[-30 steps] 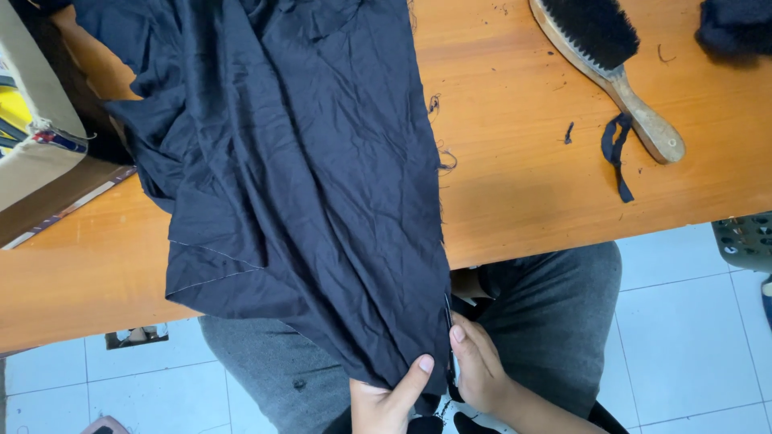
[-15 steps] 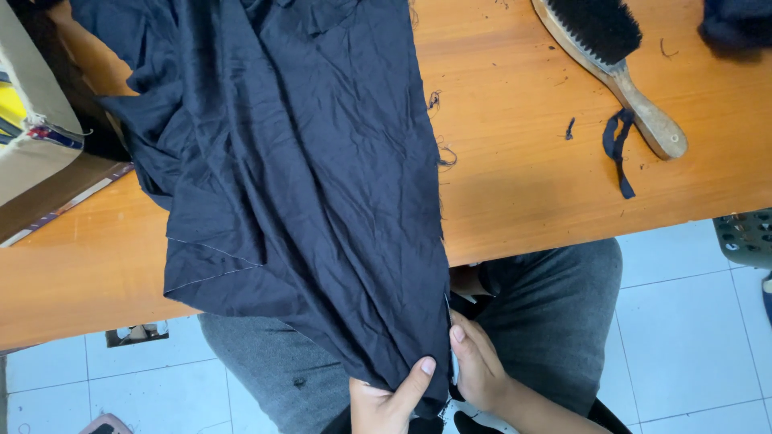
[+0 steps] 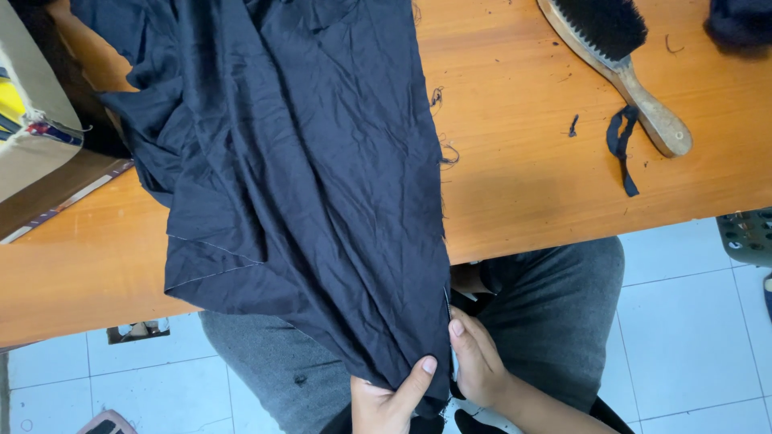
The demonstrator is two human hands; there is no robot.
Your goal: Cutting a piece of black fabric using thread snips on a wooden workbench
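Note:
A large dark navy cloth [image 3: 297, 185] lies crumpled across the wooden table [image 3: 531, 185] and hangs over its front edge onto my lap. My left hand [image 3: 390, 398] pinches the cloth's lower corner, thumb on top. My right hand [image 3: 476, 362] grips the cloth's right edge just beside it, fingers against the hem. Both hands sit low, over my grey trousers [image 3: 555, 313].
A wooden-handled brush with black bristles [image 3: 619, 60] lies at the back right. A narrow dark fabric strip [image 3: 621, 149] and loose threads [image 3: 441, 128] rest near it. A cardboard box [image 3: 32, 137] stands at the left edge. More dark cloth [image 3: 740, 20] shows top right.
The cloth has shifted slightly on the table; my hands keep their hold at its lower corner, barely moved.

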